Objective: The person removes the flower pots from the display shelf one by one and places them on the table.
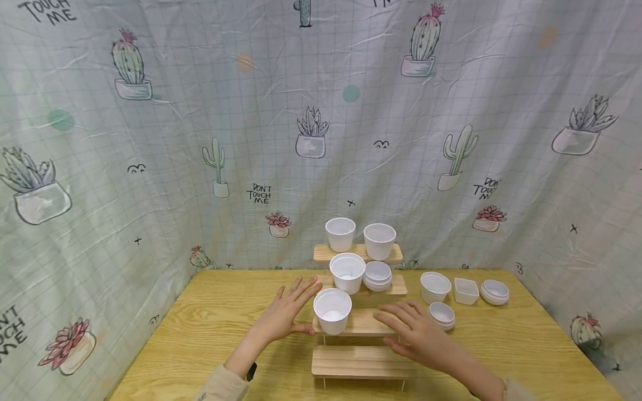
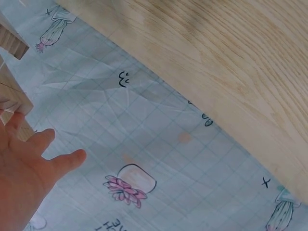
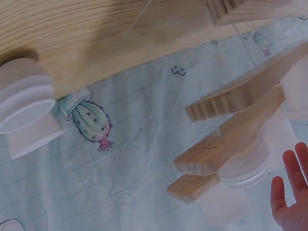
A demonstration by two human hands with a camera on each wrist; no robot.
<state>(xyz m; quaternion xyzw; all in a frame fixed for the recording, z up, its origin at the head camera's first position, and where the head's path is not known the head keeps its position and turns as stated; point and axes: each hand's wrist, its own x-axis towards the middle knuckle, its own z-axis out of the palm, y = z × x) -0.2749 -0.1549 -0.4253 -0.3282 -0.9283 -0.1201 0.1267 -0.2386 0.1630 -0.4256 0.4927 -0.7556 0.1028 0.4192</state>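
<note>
A tiered wooden stand (image 1: 363, 365) rises in steps on the table, holding several white plastic cups. On its second step from the bottom stands a white cup (image 1: 333, 312), left of the middle. My left hand (image 1: 286, 314) is spread beside that cup, its thumb at the step's left end; the left wrist view shows this hand (image 2: 29, 168) at the wood's edge. My right hand (image 1: 418, 334) reaches over the same step's right end with its fingers extended, apart from the cup. Spread fingers of the right hand (image 3: 293, 197) show in the right wrist view, holding nothing.
Higher up stand a white cup (image 1: 347, 274), a low ridged tub (image 1: 378, 276) and two more cups on top. On the table at right are a cup (image 1: 435, 287), a square container (image 1: 466, 291) and ridged tubs (image 1: 495, 292). A cactus-print curtain (image 1: 311, 195) hangs behind.
</note>
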